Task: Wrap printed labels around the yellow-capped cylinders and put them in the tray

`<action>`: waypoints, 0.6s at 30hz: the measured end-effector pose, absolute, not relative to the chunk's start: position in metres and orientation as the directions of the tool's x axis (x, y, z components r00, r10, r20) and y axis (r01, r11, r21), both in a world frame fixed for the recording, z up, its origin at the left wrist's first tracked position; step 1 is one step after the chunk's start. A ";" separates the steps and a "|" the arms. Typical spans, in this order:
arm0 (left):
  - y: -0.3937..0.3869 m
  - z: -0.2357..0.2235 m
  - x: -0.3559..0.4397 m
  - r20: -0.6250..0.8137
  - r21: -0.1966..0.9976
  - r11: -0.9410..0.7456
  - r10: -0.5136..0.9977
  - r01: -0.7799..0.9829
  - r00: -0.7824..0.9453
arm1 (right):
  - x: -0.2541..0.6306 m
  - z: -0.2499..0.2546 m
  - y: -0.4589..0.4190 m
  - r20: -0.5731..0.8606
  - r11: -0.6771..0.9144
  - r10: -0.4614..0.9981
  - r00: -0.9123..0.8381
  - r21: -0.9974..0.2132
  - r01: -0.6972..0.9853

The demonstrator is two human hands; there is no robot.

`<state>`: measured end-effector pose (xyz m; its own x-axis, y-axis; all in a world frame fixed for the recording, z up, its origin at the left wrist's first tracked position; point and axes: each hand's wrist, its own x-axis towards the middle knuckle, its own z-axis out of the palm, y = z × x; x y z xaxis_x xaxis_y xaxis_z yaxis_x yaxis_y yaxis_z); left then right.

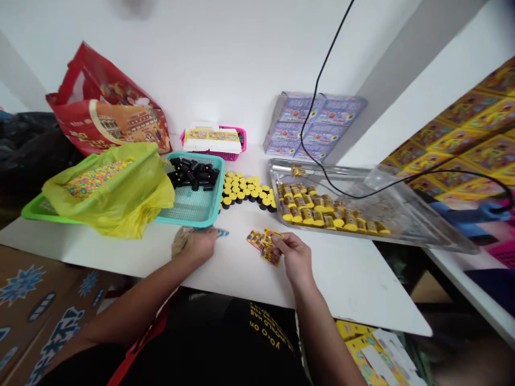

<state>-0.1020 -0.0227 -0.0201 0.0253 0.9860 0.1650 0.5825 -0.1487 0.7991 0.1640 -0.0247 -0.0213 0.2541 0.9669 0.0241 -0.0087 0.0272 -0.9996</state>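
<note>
My right hand (pixel 298 256) pinches a small yellow printed label (pixel 275 235) between thumb and fingers. Several more printed labels (pixel 269 254) lie loosely heaped on the white table, just under and beside it. My left hand (pixel 201 245) is closed at the front of the turquoise basket (pixel 189 214); a blue-and-white tip shows past its fingers, and a beige roll-like thing (pixel 180 239) is beside it. What the left fingers hold is mostly hidden. Rows of black containers with yellow lids (pixel 245 187) stand beyond the hands.
A metal tray (pixel 378 198) with wrapped yellow containers (pixel 314 209) lies right, crossed by a black cable (pixel 317 80). Left are black pieces (pixel 195 174) and a yellow bag (pixel 120 198) of coloured beads. Purple boxes (pixel 317 123) and a pink basket (pixel 229 156) stand behind.
</note>
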 end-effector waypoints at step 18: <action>-0.050 -0.028 -0.097 -0.196 0.978 0.202 0.975 -0.054 0.101 | 0.055 0.009 0.083 0.104 0.272 0.962 -0.252 -0.357 0.894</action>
<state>-0.0969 -0.0498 -0.0280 0.1009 0.9755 -0.1955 -0.0537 0.2016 0.9780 0.0550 0.0826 0.0086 -0.2517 0.9622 0.1038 0.8936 0.2722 -0.3569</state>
